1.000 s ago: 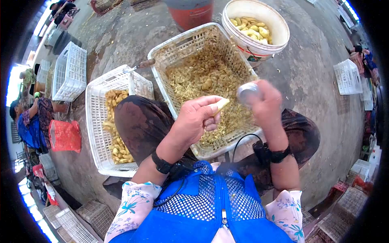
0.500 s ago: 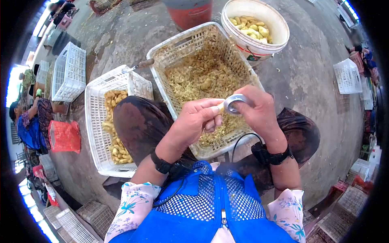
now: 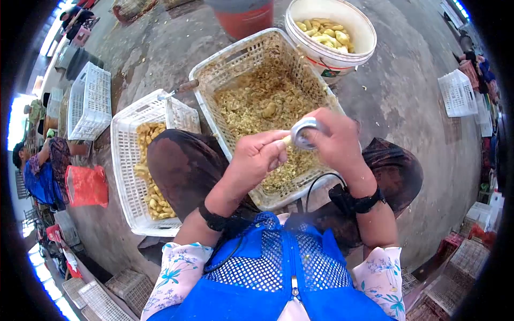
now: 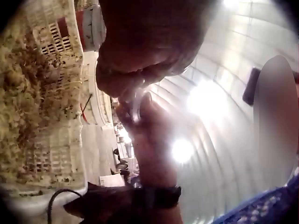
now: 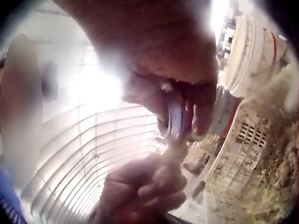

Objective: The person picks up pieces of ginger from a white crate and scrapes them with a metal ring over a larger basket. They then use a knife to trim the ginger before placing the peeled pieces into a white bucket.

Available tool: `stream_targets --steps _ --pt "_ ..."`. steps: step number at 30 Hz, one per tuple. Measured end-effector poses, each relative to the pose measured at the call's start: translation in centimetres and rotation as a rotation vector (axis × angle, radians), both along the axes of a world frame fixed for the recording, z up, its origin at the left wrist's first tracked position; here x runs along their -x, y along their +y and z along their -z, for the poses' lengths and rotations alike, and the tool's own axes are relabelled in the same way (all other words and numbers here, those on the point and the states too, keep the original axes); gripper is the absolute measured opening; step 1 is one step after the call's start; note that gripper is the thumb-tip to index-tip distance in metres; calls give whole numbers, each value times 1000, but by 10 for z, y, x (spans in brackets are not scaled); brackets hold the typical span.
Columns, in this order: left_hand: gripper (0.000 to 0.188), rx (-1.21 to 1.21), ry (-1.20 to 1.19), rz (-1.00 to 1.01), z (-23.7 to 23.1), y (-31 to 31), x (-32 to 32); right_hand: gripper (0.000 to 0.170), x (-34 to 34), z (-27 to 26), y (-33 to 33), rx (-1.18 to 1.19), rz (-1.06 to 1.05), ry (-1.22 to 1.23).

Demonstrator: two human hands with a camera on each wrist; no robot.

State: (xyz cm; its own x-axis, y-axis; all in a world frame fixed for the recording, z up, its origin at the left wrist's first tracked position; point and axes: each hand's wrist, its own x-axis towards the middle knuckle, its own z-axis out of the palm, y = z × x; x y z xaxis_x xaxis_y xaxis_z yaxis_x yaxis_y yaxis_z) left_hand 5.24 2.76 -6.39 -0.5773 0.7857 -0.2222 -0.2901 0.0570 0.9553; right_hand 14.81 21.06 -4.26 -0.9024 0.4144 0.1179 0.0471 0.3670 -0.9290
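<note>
In the head view my left hand (image 3: 257,158) pinches a pale yellow piece of ginger (image 3: 287,140) between thumb and fingers, mostly covered by them. My right hand (image 3: 338,139) grips a silver metal ring (image 3: 305,130) right at the ginger's exposed end. Both hands are above a white basket (image 3: 211,109) of peelings (image 3: 241,101). In the right wrist view the ring (image 5: 175,116) stands between the right fingers, and the ginger tip (image 5: 175,150) sticks up from the left hand (image 5: 145,184). The left wrist view shows the ring (image 4: 136,107) dimly against glare.
To the left, a white crate (image 3: 124,176) holds knobbly brown-yellow ginger (image 3: 147,144). A wooden-handled tool (image 3: 184,87) lies across its corner. Beyond the basket stand a white bucket (image 3: 350,59) of paler ginger (image 3: 326,35) and a red tub (image 3: 243,18).
The right hand, earlier blurred and apart from the ginger, has come left so the ring meets its end. The left hand keeps its hold. The head view has shifted slightly.
</note>
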Motion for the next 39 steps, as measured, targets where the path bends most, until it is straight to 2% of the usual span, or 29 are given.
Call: stream_targets --steps 3,6,12,15,18,19,22,26,29,32,35,37,39 --pt "29 -153 -386 -20 2 -3 5 11 0 -7 9 20 70 -58" --pt "29 -119 -507 -41 -2 -2 8 10 -1 -7 6 99 90 -27" --pt "28 48 -47 -46 2 4 -3 9 1 -3 -3 -15 72 23" --pt "26 -36 -271 -71 -3 -1 5 7 -3 -9 10 70 55 -121" --pt "21 -155 -435 -89 -7 -9 11 6 -1 -25 13 644 162 -26" --pt "20 -173 -402 -107 -5 -7 10 4 -3 -18 19 574 138 -13" --pt "20 -136 -316 -113 -1 -2 7 6 -5 -15 11 155 -3 -13" --pt "23 16 20 -95 -9 0 1 11 2 -1 -3 32 -62 100" --pt "24 11 359 -115 -2 3 -6 10 2 2 -3 45 -60 21" --pt "23 37 142 -54 -6 -3 1 11 -2 -3 1 49 -25 -44" --pt "21 -127 -274 -79 -2 -4 4 11 -5 -7 6 120 0 -92" --pt "20 -149 -375 -100 -3 -2 3 10 -5 -9 8 191 1 -117" --pt "20 -159 -465 -107 -7 -2 4 9 -5 -5 12 129 9 -115"
